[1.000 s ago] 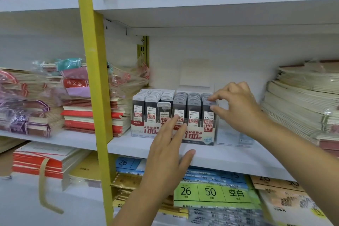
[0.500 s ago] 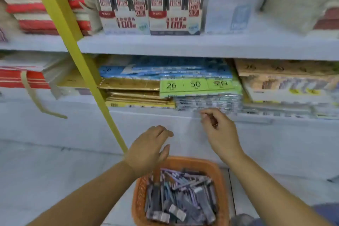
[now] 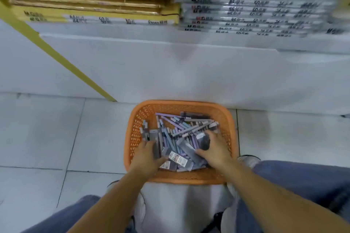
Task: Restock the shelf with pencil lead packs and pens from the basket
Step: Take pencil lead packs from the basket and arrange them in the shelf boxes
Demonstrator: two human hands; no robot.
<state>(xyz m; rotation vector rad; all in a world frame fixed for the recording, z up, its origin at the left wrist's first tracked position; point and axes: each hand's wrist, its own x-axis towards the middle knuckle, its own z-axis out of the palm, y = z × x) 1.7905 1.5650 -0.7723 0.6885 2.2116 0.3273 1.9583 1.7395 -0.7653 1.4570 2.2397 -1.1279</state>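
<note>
Basket point(image 3: 180, 103) heavily loaded: pens point(image 3: 176, 123), lead packs point(image 3: 179, 159) mixed. Left hand point(image 3: 146, 155) fingers curl round grey pack point(image 3: 156, 147); right hand point(image 3: 215, 151) fingers pinch dark pack point(image 3: 205, 142). Judgement: most restocking remains.

Bare forearms point(image 3: 106, 204) run to the left hand point(image 3: 145, 155) and the right hand point(image 3: 216, 154). Blue denim jeans point(image 3: 303, 181) cover both legs. A pale grey garment point(image 3: 180, 204) shows between the knees, and a blurred grey shoe point(image 3: 248, 161) sits by the right one.
</note>
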